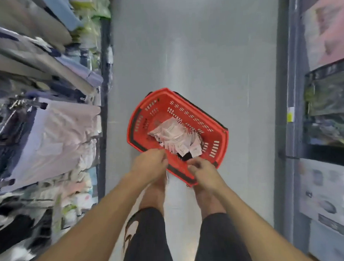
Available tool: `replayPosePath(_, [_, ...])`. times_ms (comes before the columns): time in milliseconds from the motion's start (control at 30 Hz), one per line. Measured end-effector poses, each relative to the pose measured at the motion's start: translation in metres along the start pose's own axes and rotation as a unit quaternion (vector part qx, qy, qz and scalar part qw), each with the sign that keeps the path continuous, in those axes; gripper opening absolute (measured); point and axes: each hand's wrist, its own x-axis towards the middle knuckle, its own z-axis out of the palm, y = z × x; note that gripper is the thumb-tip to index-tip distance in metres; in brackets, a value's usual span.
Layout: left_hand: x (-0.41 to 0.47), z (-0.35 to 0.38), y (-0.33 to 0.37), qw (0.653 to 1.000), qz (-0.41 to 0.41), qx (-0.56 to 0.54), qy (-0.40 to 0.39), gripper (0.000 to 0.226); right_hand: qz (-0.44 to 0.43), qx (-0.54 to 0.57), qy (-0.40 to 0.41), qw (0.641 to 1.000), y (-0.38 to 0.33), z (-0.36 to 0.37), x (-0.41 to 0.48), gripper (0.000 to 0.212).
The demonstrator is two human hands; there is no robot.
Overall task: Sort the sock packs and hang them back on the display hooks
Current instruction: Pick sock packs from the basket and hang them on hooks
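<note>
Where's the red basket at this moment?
Head view, centre: the basket sits on the floor just beyond the left hand and right hand, sock packs inside, clothing left, shelves right.

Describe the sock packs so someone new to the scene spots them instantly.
On the grey aisle floor between the clothing shelves stands a red plastic basket. The sock packs are the loose heap inside it: small white-carded packets, unlike the large folded garments on the shelves.

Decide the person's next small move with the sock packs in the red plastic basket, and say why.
Probably lift one white-labelled sock pack from the heap in the red plastic basket: left hand and right hand hover over its near rim, apparently gripping no pack.
</note>
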Motion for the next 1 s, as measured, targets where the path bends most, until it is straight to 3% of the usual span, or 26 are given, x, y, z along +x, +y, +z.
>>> replayPosePath(300, [0.174,0.101,-0.010,1.000,-0.003,-0.002,-0.022,0.009,0.049,-0.027,0.026,0.998,0.075,0.016,0.209,0.028])
replayPosePath(500, [0.252,0.162,-0.045,1.000,-0.007,0.008,-0.026,0.027,0.067,-0.035,0.076,0.994,0.127,0.049,0.299,0.044])
replayPosePath(700, [0.307,0.198,-0.079,0.998,0.009,0.005,0.061,0.054,0.026,-0.029,0.166,0.985,0.151,0.083,0.349,0.059])
replayPosePath(867, [0.364,0.215,-0.092,0.991,-0.062,-0.079,0.084,0.059,0.028,0.036,0.176,0.983,0.156,0.096,0.378,0.056])
replayPosePath(1000, [0.400,0.228,-0.102,0.983,-0.104,-0.147,0.037,0.083,0.032,0.029,0.191,0.981,0.158,0.098,0.393,0.061])
